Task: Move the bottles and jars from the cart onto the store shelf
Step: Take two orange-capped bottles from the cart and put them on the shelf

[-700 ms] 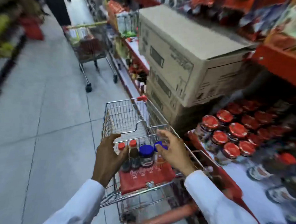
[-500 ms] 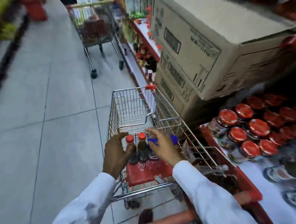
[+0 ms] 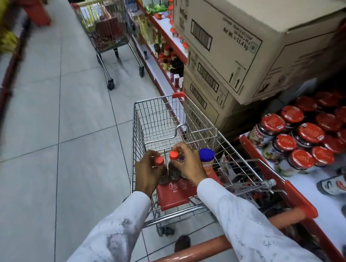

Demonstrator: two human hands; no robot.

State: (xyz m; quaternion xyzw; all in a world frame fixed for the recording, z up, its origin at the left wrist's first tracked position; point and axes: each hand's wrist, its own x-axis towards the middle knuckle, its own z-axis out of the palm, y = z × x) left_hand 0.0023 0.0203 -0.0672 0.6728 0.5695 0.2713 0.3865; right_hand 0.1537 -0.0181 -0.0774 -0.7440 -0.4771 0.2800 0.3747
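Observation:
A wire shopping cart (image 3: 158,115) stands in front of me with a red child seat (image 3: 174,193). On that seat stand two dark bottles with red caps and a blue-capped jar (image 3: 207,161). My left hand (image 3: 148,174) wraps the left red-capped bottle (image 3: 159,161). My right hand (image 3: 187,165) pinches the neck of the second red-capped bottle (image 3: 174,156), and another blue lid is half hidden under its fingers. The store shelf (image 3: 315,200) on the right is white with a red edge and carries several red-lidded jars (image 3: 302,138).
Three stacked cardboard boxes (image 3: 233,42) sit on the shelf just beyond the cart. A second cart (image 3: 107,29) with goods stands farther down the tiled aisle. Shelves with small bottles (image 3: 167,56) run along the right. Open floor (image 3: 50,135) lies to the left.
Both hands have closed onto the two red-capped bottles; before, they hovered open beside the group. My view has tilted down and nearer to the cart.

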